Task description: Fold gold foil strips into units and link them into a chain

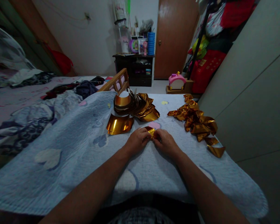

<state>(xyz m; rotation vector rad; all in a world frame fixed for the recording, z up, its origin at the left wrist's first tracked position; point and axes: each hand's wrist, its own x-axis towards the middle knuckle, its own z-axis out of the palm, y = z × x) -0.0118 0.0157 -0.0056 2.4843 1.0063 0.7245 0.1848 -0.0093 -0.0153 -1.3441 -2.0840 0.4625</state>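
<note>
Both hands meet over a small piece of shiny gold foil paper (151,131). My left hand (138,139) pinches its left side, and my right hand (163,141) grips its right edge; the fingers partly cover it. Beyond my left hand lies a curved gold foil sheet (119,124). Behind that sits a fanned stack of gold foil sheets (140,105). Over to the right is a pile of folded gold foil pieces (196,119), with a single folded piece (217,151) at its near end.
A pale blue quilted cloth (91,174) with heart shapes covers the work surface. Clothes and bedding (60,99) lie on the bed at left. A pale cabinet (254,102) stands close on the right. Farther back are a pink toy (176,81) and a dark shelf (135,70).
</note>
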